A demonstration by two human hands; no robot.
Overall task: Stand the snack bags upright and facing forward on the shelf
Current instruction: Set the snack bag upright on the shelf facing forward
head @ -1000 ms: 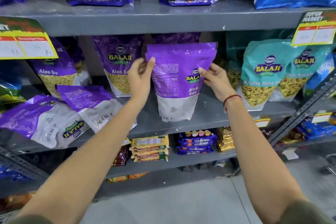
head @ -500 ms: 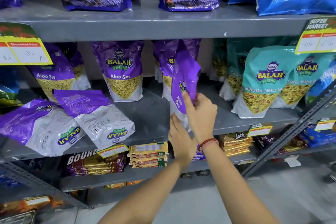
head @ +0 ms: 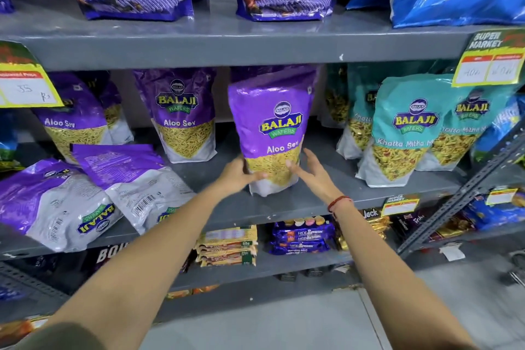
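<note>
Left hand (head: 240, 175) grips the upright Aloo Sev bag (head: 270, 133) low; right hand (head: 311, 170) looks splayed open beside it (blurry). Could flop forward off the shelf (head: 312, 202) if released unsettled.

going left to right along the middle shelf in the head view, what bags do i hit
two fallen Aloo Sev bags → upright Aloo Sev bag → Aloo Sev bag in hand, left hand gripping, right hand open beside it → teal Khatta Mitha bag

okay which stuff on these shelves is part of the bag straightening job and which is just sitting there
Job: upright Aloo Sev bag at both hands, left hand, right hand, two purple bags lying flat.
Just there: teal Khatta Mitha bags, biscuit packs, price tags.
</note>
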